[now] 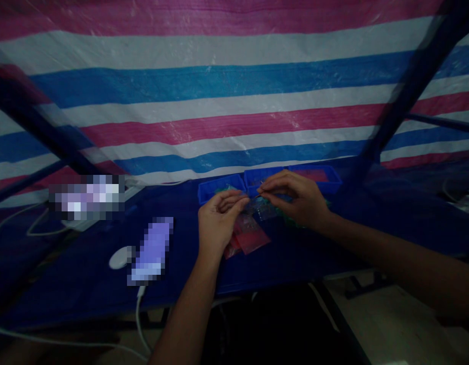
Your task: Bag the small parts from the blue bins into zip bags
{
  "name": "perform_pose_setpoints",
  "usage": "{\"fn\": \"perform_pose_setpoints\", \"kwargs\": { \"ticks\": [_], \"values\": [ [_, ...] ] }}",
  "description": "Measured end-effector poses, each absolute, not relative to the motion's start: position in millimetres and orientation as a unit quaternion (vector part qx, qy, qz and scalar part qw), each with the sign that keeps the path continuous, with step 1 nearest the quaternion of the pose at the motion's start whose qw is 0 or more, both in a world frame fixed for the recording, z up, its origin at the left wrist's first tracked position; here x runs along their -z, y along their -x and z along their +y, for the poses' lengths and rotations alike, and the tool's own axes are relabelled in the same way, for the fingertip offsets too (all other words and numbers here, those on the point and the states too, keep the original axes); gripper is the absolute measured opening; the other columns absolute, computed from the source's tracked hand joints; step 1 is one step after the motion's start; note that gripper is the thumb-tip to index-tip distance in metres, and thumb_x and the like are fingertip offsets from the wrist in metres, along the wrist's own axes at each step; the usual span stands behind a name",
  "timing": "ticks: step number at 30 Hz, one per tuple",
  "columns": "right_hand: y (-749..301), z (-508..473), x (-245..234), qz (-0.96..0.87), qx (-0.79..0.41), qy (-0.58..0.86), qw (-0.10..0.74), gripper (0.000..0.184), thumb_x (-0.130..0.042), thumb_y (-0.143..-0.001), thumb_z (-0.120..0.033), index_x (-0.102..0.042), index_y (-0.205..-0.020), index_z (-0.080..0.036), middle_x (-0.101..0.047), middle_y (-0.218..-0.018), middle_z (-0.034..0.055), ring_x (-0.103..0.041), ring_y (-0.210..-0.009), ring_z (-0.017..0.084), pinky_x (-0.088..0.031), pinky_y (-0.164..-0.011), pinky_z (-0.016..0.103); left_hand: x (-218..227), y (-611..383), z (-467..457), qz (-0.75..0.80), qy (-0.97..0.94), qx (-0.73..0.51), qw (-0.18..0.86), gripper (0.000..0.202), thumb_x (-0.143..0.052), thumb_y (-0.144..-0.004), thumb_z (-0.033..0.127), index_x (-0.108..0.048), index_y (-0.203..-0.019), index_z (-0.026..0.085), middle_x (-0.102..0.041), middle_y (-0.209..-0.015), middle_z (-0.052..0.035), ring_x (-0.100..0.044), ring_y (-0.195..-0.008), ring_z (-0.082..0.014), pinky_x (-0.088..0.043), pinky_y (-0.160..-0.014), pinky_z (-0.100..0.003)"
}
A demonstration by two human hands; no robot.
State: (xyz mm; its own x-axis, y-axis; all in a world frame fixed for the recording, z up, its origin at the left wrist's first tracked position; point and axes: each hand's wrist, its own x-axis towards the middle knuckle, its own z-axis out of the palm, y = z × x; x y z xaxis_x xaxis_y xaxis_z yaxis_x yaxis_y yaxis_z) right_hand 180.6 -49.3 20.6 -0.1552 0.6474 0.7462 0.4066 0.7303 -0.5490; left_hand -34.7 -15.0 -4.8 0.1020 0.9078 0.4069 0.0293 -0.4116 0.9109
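My left hand (pixel 219 218) and my right hand (pixel 295 197) meet above a dark blue table (pixel 86 274), both with fingers pinched. Between the fingertips sits something thin and small that I cannot make out in the dim light. Under the hands lie small clear plastic bags, one with red contents (pixel 251 237) and others with greenish contents (pixel 291 220). Just behind the hands stand three shallow blue trays (pixel 219 186) in a row.
A striped pink, white and blue tarpaulin (pixel 234 101) hangs behind the table. Dark blue frame poles (pixel 409 86) slant at left and right. A white round object (pixel 120 257) and white cables (pixel 139 319) lie at the table's left. The floor shows at lower right.
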Motion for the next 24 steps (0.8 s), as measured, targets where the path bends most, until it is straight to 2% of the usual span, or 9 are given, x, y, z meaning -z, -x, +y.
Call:
{"fn": "perform_pose_setpoints", "kwargs": {
  "ticks": [6, 12, 19, 24],
  "values": [
    [-179.0, -50.4, -21.4, -0.755, -0.083, 0.357, 0.543, 0.012, -0.07, -0.095, -0.027, -0.072, -0.106, -0.029, -0.076, -0.109, 0.0052, -0.071, -0.105, 0.025, -0.063, -0.089, 0.043, 1.0, 33.6, -19.0, 0.36, -0.639, -0.55, 0.399, 0.035, -0.083, -0.082, 0.032, -0.067, -0.11, 0.018, -0.08, -0.096, -0.0077, -0.079, -0.088, -0.02, -0.067, -0.085, -0.036],
    [-180.8, -51.7, -21.1, -0.768, -0.014, 0.34, 0.543, 0.021, -0.068, -0.096, -0.021, -0.071, -0.114, -0.031, -0.078, -0.113, 0.0036, -0.071, -0.109, 0.026, -0.059, -0.098, 0.047, -0.7, 30.7, -25.5, 0.36, -0.647, -0.537, 0.405, 0.034, -0.085, -0.08, 0.031, -0.07, -0.108, 0.018, -0.081, -0.097, -0.0079, -0.08, -0.089, -0.0227, -0.066, -0.088, -0.04],
    [-181.3, -52.2, -16.5, -0.813, 0.018, 0.333, 0.477, 0.029, -0.06, -0.099, -0.019, -0.069, -0.123, -0.033, -0.077, -0.117, 0.0012, -0.071, -0.113, 0.024, -0.059, -0.099, 0.043, 5.3, 31.4, -22.7, 0.357, -0.665, -0.533, 0.382, 0.029, -0.084, -0.08, 0.029, -0.072, -0.106, 0.02, -0.081, -0.098, -0.0067, -0.08, -0.091, -0.0228, -0.067, -0.089, -0.04],
    [-182.0, -48.2, -9.9, -0.836, 0.042, 0.347, 0.423, 0.033, -0.059, -0.101, -0.02, -0.066, -0.132, -0.03, -0.076, -0.123, 0.0039, -0.071, -0.115, 0.023, -0.059, -0.1, 0.038, 6.5, 32.5, -22.8, 0.354, -0.691, -0.517, 0.36, 0.029, -0.082, -0.082, 0.029, -0.073, -0.108, 0.02, -0.081, -0.099, -0.0068, -0.079, -0.093, -0.023, -0.066, -0.091, -0.039]
  ]
}}
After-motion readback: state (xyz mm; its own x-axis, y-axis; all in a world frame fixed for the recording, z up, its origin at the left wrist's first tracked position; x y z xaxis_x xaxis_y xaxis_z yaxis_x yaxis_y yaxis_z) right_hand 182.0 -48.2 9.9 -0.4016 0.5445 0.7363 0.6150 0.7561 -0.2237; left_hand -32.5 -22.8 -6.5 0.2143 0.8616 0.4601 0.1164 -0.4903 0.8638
